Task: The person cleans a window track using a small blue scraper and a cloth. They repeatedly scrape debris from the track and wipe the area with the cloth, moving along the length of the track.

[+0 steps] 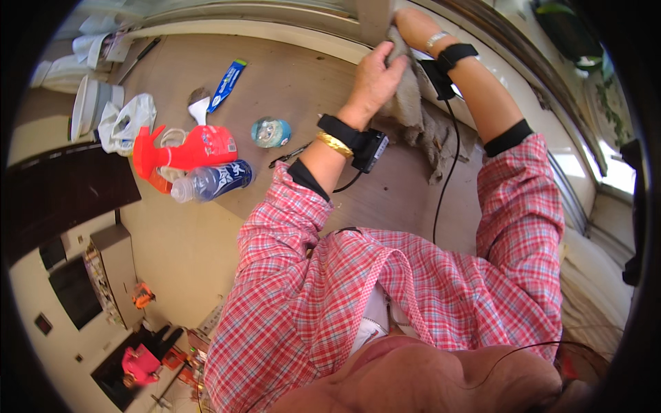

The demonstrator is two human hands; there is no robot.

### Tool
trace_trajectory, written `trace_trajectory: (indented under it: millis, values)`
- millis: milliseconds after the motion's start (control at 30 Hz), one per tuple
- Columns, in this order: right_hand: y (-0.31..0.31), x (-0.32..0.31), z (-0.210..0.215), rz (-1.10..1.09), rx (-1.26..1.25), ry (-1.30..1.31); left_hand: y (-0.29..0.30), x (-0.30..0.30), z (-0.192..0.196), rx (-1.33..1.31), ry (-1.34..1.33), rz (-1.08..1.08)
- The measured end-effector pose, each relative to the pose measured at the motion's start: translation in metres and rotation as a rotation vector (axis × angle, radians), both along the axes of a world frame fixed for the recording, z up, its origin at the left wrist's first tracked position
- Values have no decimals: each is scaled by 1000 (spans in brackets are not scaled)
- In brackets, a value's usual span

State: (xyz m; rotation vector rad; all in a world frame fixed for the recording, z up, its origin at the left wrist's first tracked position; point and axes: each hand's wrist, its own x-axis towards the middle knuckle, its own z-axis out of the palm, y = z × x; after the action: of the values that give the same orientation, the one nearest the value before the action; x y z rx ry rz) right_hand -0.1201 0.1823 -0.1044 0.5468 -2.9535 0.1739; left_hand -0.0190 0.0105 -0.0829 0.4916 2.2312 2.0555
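A grey-brown cloth (405, 103) hangs in folds over the edge of the window frame and trails onto the brown surface. My left hand (377, 77) is closed at the cloth's upper part, thumb along its near side. A gold bracelet and a black strap with a small device are on that wrist. My right hand (415, 29) reaches to the window frame at the cloth's top end, touching it. Its fingers are hidden by the bent hand and the frame. That wrist carries a silver watch and a black strap with a device.
Left on the surface (296, 82) lie a red spray bottle (206, 146), a blue-labelled bottle (215, 180), a round clear-and-blue container (270, 131), a scraper (199, 107), a blue packet (227, 86) and a white plastic bag (129, 124). A black cable (449, 165) hangs from my right wrist device.
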Motion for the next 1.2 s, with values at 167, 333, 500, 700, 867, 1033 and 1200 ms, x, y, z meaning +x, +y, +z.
trace_trajectory:
  millis: [167, 333, 500, 700, 867, 1033, 1200]
  values:
    - [3, 1, 14, 117, -2, -3, 0, 8, 5, -155, 20, 92]
    - [-1, -5, 25, 63, -142, -132, 1, 8, 4, -222, 77, 79]
    - [18, -20, 6, 80, -175, -158, 4, 7, -10, -369, 64, 42]
    - [53, -64, -29, 184, -109, -192, 12, 4, -19, -470, 85, 22]
    - [68, -80, -37, 210, -96, -206, 11, 0, -26, -529, 93, -22]
    - [70, -87, -38, 235, -80, -217, 7, -3, -30, -508, 93, -59]
    - [71, -81, -36, 232, -59, -199, 7, -2, -29, -471, 66, -40]
